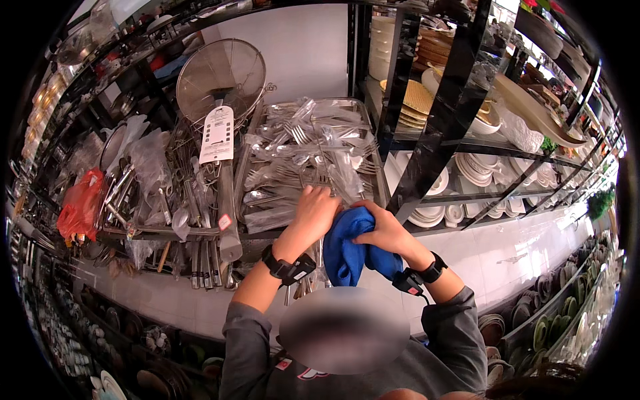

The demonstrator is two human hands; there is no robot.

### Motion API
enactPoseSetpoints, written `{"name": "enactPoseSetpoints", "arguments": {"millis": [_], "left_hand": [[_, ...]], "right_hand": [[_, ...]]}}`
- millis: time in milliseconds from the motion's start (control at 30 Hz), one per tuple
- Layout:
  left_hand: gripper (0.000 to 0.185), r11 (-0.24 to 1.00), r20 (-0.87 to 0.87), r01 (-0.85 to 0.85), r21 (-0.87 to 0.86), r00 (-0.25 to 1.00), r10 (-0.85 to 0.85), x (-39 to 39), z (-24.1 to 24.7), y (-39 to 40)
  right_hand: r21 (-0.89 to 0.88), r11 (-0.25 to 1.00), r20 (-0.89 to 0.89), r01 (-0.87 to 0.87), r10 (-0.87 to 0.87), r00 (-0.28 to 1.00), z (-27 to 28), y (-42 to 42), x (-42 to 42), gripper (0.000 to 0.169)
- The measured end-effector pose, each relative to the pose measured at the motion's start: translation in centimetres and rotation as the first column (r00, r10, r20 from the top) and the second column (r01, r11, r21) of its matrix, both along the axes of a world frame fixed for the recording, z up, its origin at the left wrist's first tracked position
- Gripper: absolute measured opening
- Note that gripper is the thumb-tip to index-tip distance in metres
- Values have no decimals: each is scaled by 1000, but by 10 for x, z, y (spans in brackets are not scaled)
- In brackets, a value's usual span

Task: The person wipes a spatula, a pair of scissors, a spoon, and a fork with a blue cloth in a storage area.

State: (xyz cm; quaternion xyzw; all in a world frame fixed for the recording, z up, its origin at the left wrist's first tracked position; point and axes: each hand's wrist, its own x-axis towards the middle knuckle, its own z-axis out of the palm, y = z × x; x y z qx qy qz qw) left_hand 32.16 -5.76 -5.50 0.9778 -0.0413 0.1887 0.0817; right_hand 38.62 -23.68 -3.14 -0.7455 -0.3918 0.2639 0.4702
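Observation:
A blue cloth (348,245) hangs bunched from my right hand (384,229), whose thumb and fingers pinch it at the front edge of a metal tray (382,192). Close beside it, my left hand (317,212) is over the tray's near side with its fingers curled; what its fingertips touch is hidden. Metal forks (300,134) and other cutlery, many in clear plastic sleeves (345,172), lie heaped in the tray.
Left of the tray, a wire-mesh strainer (220,75) stands over utensils, its handle reaching past the shelf edge. A red plastic bag (82,205) hangs farther left. Black metal posts (437,120) and shelves of stacked plates (472,167) stand at the right.

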Motion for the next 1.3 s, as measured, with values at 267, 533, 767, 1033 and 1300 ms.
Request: {"name": "enactPoseSetpoints", "arguments": {"millis": [267, 533, 767, 1033, 1300], "left_hand": [[16, 974, -5, -37, -222, 999, 37, 11, -7, -3], [17, 945, -15, -100, -312, 995, 100, 20, -25, -6], [9, 844, 43, -173, -507, 973, 225, 26, -23, -9], [16, 786, 303, 75, -613, 942, 147, -21, -1, -30], [18, 776, 186, 157, -611, 981, -52, -100, -22, -34]], "right_hand": [[106, 990, 14, 94, -96, 995, -15, -6, -2, 62], [178, 982, 92, 68, -85, 992, -22, -18, -11, 58], [215, 976, 252, 46, -101, 963, -18, -26, -18, 61], [286, 955, 191, 83, -142, 971, -10, -32, -18, 78], [304, 928, 450, -215, 59, 891, 18, -16, -19, 89]]}}
